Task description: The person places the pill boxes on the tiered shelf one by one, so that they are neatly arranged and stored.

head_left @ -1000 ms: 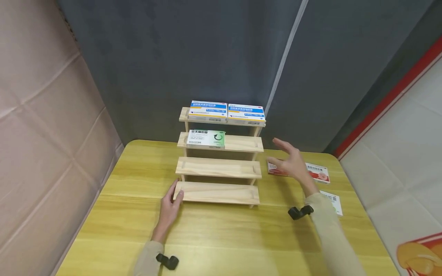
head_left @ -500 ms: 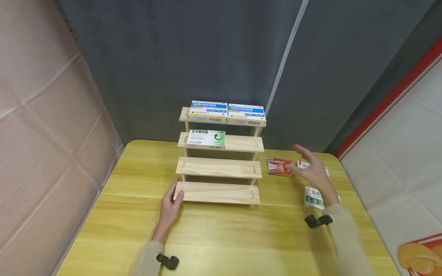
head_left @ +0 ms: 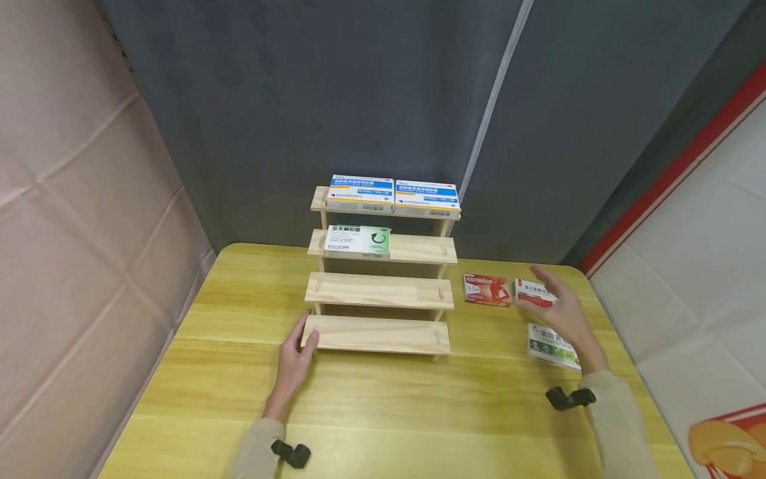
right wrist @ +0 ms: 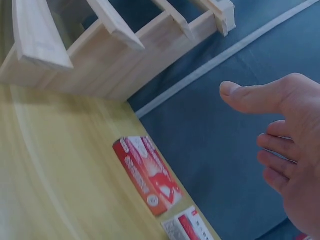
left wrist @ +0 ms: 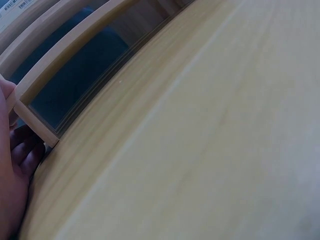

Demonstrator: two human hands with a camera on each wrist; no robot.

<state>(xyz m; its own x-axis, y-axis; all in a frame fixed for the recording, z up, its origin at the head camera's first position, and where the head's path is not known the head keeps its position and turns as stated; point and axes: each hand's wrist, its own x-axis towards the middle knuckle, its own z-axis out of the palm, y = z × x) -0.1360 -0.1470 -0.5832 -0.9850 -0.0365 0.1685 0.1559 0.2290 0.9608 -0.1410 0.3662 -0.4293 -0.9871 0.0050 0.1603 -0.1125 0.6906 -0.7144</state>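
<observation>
A stepped wooden display rack (head_left: 377, 332) stands in the middle of the table. My left hand (head_left: 293, 362) holds the left end of its lowest step, thumb on the board and fingers round the side support, as the left wrist view shows. Held apart from anything, my right hand (head_left: 559, 316) hovers with thumb and fingers spread over the medicine boxes on the right. Under it lie a red-and-white box (head_left: 532, 293), partly hidden, and a white-and-green box (head_left: 552, 347). Left of these is a red medicine box (head_left: 487, 291), also seen in the right wrist view.
Two blue-and-white medicine boxes (head_left: 361, 193) sit side by side on the top step. A white-and-green capsule box (head_left: 357, 241) lies on the left of the second step. Behind the table (head_left: 383, 426) hangs a dark grey curtain (head_left: 335, 86).
My right hand has moved right and toward me, from beside the rack to above the farther boxes, uncovering the red box. The left hand and the rack have stayed in place.
</observation>
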